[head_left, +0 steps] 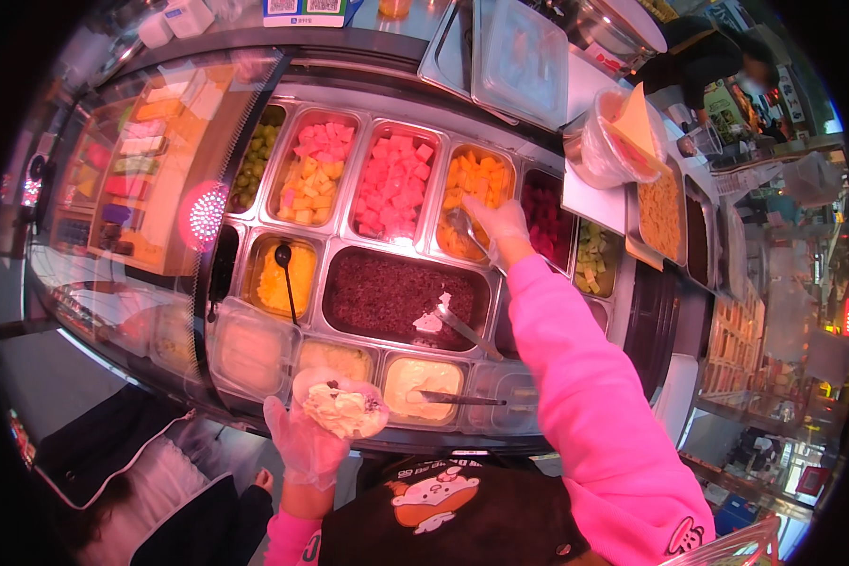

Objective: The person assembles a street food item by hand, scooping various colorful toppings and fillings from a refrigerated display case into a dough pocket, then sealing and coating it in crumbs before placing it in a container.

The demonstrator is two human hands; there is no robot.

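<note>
My gloved left hand holds up a thin, pale round wrapper near the counter's front edge. Pale cream and some dark purple bits lie on it. My right hand, also gloved, reaches across into a steel pan of orange fruit cubes. Its fingertips are down at the fruit; whether a piece is between them is hidden. A metal spoon rests in that pan, its handle running beside my hand. Below it, a wide pan of dark purple grains holds a white-smeared spatula.
Pans of pink cubes, yellow filling and cream surround my hands. A glass display case stands left. Lidded trays and a plastic-lined tub sit at the back. Another person is at lower left.
</note>
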